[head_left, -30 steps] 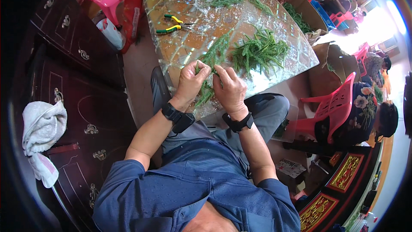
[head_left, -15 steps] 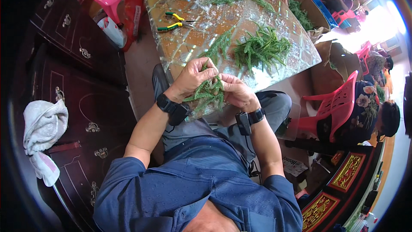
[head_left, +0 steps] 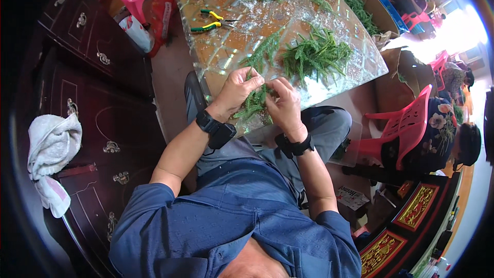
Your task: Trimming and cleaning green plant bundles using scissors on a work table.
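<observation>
Green sprigs, bunched and gripped between both hands right at the table's near edge. Left hand curled over the bunch from the left, fingers pinching the top; right hand clasped against its right side. Just beyond, on the glossy table, a loose pile of cuttings. Farther off, well apart, yellow-and-green pliers. Dark cabinet close on the left, pink chair on the right; bare tabletop between pliers and hands.
</observation>
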A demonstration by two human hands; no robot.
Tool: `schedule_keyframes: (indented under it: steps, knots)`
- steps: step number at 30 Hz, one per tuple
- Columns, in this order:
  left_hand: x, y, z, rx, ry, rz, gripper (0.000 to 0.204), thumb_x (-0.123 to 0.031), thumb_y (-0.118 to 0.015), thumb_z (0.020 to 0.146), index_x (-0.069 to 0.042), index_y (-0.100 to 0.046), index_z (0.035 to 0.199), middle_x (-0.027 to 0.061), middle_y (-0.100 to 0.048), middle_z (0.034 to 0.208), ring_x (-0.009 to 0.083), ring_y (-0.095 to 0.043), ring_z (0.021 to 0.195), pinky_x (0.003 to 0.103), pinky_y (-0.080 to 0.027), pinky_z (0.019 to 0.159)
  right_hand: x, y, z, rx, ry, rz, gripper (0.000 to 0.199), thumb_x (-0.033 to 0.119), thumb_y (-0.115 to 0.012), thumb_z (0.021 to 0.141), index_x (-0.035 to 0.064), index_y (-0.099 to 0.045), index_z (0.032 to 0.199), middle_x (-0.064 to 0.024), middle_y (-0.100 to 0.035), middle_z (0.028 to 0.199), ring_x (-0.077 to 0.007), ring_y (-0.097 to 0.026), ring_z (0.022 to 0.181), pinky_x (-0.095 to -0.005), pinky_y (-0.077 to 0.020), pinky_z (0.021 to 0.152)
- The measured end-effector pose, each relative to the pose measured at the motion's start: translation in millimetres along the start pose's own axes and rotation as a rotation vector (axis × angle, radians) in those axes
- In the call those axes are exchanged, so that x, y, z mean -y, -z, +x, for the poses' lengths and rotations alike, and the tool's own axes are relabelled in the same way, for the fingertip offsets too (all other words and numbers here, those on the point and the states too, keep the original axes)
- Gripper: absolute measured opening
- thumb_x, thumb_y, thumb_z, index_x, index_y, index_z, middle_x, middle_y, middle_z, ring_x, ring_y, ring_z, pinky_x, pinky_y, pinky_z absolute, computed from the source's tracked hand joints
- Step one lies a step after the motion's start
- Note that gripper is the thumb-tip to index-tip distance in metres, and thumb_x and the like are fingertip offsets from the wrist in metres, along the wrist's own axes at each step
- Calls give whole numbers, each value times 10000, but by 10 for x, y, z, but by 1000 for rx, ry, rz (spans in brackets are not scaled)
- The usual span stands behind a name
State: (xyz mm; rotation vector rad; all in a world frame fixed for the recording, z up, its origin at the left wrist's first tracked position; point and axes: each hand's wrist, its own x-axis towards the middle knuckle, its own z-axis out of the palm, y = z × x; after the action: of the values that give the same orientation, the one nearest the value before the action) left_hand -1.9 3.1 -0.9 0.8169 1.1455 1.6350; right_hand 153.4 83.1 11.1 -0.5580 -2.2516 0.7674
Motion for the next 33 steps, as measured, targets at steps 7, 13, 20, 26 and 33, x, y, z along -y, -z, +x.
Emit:
schedule_keyframes:
  steps: [7,13,20,26,33]
  knots:
    - [-22,-72,-47,-68,-33,-55,89,-122,-643,968,-60,-608,914,-47,-585,768,28,-504,661,197,-424,609,62,40,-17,-127,67,-8,250,-32,-671,767,48,-681,1004,-114,-673,926,-312,-661,757,-349,-535,682]
    - [-39,-62,-81,-55,9,-86,84,-100,-646,961,-59,-612,897,-21,-618,815,52,-537,762,216,-438,707,38,71,-19,-99,138,-71,272,-37,-688,782,56,-696,1038,-117,-690,922,-279,-686,787,-344,-542,689]
    - [-58,-143,-61,-8,-195,78,105,-124,-630,987,-48,-597,923,-12,-615,793,59,-559,726,221,-467,675,3,45,39,-33,-428,805,59,90,-669,905,68,-666,960,-82,-680,828,-187,-629,637,-311,-512,609]
    - [-367,-263,-184,144,-74,93,132,-155,-620,1005,-46,-583,939,-1,-621,794,59,-574,758,224,-484,702,-15,48,5,19,-682,1164,80,124,-671,936,58,-647,975,-66,-673,848,-164,-630,709,-290,-514,675]
    - [-90,-55,-35,-63,-208,121,106,-142,-638,986,-53,-602,941,12,-626,787,72,-587,728,231,-486,666,52,2,21,27,-679,1232,138,155,-688,944,52,-625,1011,-42,-658,889,-153,-644,839,-280,-524,772]
